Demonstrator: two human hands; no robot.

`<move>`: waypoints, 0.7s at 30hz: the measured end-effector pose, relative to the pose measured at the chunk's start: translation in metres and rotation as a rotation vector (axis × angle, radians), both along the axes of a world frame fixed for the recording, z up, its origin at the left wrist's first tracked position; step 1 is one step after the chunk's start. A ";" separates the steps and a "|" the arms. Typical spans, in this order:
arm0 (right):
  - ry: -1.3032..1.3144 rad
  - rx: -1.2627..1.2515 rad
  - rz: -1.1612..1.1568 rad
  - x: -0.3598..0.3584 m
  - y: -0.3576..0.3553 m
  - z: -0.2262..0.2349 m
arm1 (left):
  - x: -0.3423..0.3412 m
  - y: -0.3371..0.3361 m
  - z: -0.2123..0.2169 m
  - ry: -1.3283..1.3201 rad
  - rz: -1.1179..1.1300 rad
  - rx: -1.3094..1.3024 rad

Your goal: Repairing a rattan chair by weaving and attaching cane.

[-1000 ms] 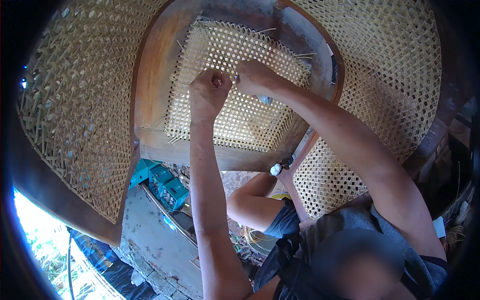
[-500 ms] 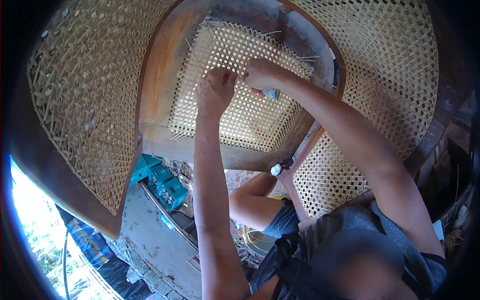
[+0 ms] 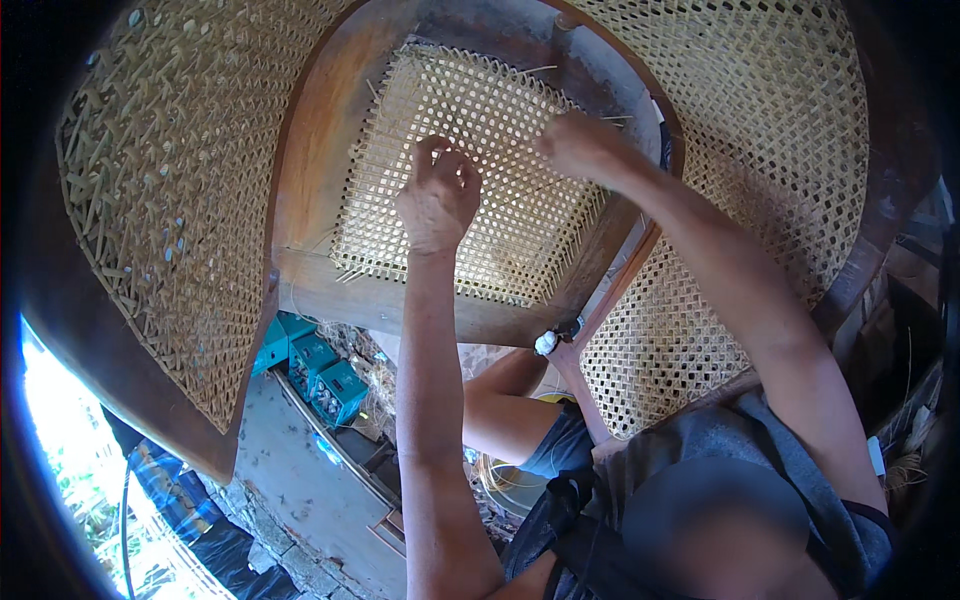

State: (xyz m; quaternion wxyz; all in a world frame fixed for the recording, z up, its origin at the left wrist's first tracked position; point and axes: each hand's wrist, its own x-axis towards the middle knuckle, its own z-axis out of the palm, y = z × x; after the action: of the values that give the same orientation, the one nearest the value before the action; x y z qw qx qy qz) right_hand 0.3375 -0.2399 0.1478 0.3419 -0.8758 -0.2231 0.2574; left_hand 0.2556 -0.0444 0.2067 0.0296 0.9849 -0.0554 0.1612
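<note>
A wooden chair frame holds a half-woven cane seat panel at the middle of the view. My left hand is up against the panel's centre, fingers pinched on a thin cane strand. That strand runs right toward my right hand, which is blurred and closed at the panel's right edge by the frame. Loose strand ends stick out along the panel's top and lower-left edges.
Finished cane panels curve around on the left and right. Below lie green boxes on a concrete floor, my bent leg, a coil of cane, and stone rubble at the lower left.
My hands were close together at the panel's upper middle. The right hand has moved out to the right edge, drawing the strand, and the left has dropped slightly.
</note>
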 end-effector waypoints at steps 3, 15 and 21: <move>-0.025 0.042 -0.037 0.004 -0.019 -0.011 | 0.001 -0.004 0.006 0.007 -0.006 -0.116; 0.041 0.580 0.243 -0.012 0.026 0.028 | -0.015 0.021 -0.002 -0.020 -0.091 -0.210; -0.215 0.328 0.323 -0.005 0.033 0.007 | -0.007 0.012 -0.021 -0.097 -0.039 -0.080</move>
State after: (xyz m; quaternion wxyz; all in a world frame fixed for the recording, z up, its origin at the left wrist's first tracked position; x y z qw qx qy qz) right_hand 0.3329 -0.2067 0.1548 0.4083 -0.7839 -0.4340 0.1745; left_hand 0.2482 -0.0328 0.1861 0.0695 0.9727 -0.0694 0.2102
